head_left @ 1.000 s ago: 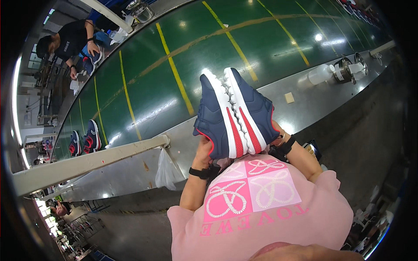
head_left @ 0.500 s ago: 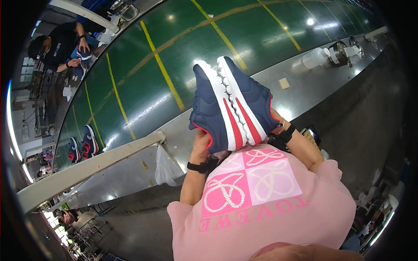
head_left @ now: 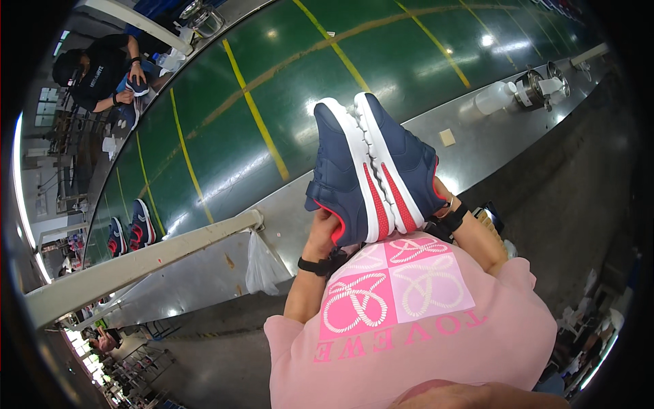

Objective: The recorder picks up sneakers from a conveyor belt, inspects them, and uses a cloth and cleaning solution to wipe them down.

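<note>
Two navy sneakers with white soles and red accents are held up before me, sole against sole, toes pointing away. My left hand [head_left: 323,230] grips the left sneaker [head_left: 338,174] at its red-lined opening, with the fingers partly inside and hidden. On the other side, my right hand [head_left: 444,198] holds the right sneaker [head_left: 409,163] by its heel opening; most of its fingers are hidden behind the shoe. Dark bands circle both wrists.
Beyond the steel ledge [head_left: 470,146] runs a green conveyor belt [head_left: 211,129] carrying another pair of sneakers [head_left: 141,225]. A beige rail [head_left: 150,255] crosses at left, near a hanging plastic bag [head_left: 262,266]. White bottle [head_left: 494,97] and metal pot [head_left: 530,88] stand right. A co-worker [head_left: 102,71] handles a shoe.
Both sneakers, still pressed together in my hands, have shifted slightly right and nearer to me in the view. The co-worker's hands and shoe have moved a little.
</note>
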{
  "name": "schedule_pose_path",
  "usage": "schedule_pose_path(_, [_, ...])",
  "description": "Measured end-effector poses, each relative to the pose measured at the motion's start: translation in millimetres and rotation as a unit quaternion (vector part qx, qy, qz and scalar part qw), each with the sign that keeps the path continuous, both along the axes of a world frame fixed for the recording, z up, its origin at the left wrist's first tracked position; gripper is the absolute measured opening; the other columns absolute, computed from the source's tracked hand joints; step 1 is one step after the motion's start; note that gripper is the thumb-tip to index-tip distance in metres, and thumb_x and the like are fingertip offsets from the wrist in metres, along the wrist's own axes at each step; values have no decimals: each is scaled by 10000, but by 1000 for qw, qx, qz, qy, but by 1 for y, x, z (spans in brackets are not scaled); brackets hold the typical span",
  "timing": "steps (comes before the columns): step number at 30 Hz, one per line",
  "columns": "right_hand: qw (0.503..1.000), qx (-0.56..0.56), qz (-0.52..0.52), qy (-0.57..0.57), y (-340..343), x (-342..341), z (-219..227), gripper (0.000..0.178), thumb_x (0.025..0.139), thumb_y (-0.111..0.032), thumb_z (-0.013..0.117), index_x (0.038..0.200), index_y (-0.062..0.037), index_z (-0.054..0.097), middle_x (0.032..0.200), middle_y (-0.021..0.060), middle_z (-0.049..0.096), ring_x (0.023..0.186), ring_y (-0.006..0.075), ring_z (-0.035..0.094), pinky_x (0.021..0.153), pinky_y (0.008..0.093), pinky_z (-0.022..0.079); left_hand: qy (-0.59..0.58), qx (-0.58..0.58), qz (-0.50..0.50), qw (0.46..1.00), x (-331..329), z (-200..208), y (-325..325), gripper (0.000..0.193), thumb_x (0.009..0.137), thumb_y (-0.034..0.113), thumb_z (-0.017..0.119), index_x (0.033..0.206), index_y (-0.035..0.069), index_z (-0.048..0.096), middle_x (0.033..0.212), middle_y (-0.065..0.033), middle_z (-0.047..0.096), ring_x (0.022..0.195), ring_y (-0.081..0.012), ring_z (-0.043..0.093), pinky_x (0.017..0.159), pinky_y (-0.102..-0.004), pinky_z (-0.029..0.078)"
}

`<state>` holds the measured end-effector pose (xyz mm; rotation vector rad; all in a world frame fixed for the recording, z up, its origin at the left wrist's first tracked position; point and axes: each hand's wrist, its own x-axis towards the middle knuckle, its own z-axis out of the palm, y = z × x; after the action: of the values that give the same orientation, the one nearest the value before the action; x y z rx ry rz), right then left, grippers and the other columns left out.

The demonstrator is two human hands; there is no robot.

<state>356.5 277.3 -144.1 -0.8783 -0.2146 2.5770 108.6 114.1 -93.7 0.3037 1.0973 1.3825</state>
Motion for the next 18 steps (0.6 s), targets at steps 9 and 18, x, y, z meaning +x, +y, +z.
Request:
schedule_pose_path(9, [996, 86, 6, 28, 1, 11, -11, 317, 955, -125, 516, 1216, 47, 564, 1189, 139, 636, 1049, 202, 627, 958, 331, 496, -14, -29, -8, 999, -4, -1, -5, 408, 876, 6, 527, 1283, -13, 522, 1237, -118, 590, 1118, -233, 586, 940, -349, 495])
schedule_pose_path(18, [959, 278, 49, 15, 8, 27, -41, 342, 881, -69, 637, 1203, 37, 591, 1193, 105, 635, 1054, 187, 617, 967, 330, 486, -44, 30, 15, 998, -7, -8, -4, 426, 915, 91, 588, 1323, 11, 492, 1250, -90, 581, 1125, -219, 572, 957, -353, 481])
